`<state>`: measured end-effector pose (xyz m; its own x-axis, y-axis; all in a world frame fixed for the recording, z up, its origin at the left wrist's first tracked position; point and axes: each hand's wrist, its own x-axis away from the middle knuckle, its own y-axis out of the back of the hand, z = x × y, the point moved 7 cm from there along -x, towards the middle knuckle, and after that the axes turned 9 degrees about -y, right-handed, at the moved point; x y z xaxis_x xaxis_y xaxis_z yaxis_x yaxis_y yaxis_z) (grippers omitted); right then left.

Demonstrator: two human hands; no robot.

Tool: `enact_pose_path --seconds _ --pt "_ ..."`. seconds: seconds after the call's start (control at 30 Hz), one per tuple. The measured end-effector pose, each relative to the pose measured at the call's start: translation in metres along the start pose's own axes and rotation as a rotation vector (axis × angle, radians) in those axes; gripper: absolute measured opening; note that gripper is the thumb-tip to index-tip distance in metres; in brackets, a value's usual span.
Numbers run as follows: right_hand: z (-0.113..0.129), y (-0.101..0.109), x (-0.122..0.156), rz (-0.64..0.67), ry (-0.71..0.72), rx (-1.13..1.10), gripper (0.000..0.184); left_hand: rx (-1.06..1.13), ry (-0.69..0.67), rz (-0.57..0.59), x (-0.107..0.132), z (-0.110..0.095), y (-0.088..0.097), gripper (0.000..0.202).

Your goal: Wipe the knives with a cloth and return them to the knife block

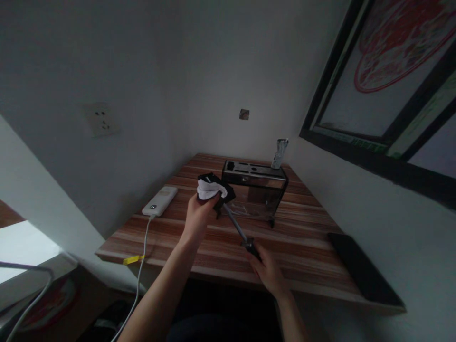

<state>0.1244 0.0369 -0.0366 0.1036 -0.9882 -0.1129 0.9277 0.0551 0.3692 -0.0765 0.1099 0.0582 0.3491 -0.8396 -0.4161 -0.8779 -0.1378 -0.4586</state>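
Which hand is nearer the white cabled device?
Left: the left hand is to the right of the white device; the right hand is farther right, on the black handle.

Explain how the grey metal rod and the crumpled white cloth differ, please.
Shape: the straight grey metal rod is long and thin, while the crumpled white cloth is bunched and compact.
Colour: the rod is grey with a black handle; the cloth is white.
Hold: the right hand grips the rod's handle; the left hand holds the cloth.
Both are held.
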Motion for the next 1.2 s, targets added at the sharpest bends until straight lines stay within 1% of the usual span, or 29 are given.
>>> enact_pose_path --seconds 0.1,0.2,0.3,0.4,0.53,0.73,0.87,1.0,1.2 --pt "-0.002 -0.001 0.0 0.013 -0.005 0.006 0.036 0.026 -0.057 0.007 -0.01 -0.012 -0.001 0.039" --pt "-0.004 -0.001 -0.001 -0.006 0.0 0.004 0.036 0.054 -0.084 -0.006 -0.018 -0.022 0.0 0.04" --pt "-0.004 -0.001 -0.001 -0.009 -0.011 0.01 0.037 0.076 -0.1 -0.023 -0.023 -0.028 0.0 0.039" --pt "-0.002 -0.002 -0.001 0.015 -0.019 0.015 0.037 0.079 -0.12 -0.029 -0.024 -0.03 0.001 0.037" --pt "-0.002 -0.002 0.001 0.027 -0.026 0.007 0.036 0.101 -0.143 -0.042 -0.026 -0.033 0.002 0.034" --pt "-0.006 -0.003 0.0 0.032 -0.033 0.002 0.039 0.12 -0.132 -0.047 -0.029 -0.034 0.001 0.036" --pt "-0.006 -0.003 -0.001 0.014 -0.004 0.017 0.04 0.149 -0.123 -0.03 -0.029 -0.03 -0.001 0.036" --pt "-0.009 -0.002 -0.001 -0.001 -0.02 0.045 0.04 0.139 -0.106 -0.042 -0.027 -0.023 -0.003 0.036" --pt "-0.005 -0.001 0.0 0.0 0.022 0.072 0.039 0.136 -0.118 -0.021 -0.025 -0.024 -0.007 0.033"
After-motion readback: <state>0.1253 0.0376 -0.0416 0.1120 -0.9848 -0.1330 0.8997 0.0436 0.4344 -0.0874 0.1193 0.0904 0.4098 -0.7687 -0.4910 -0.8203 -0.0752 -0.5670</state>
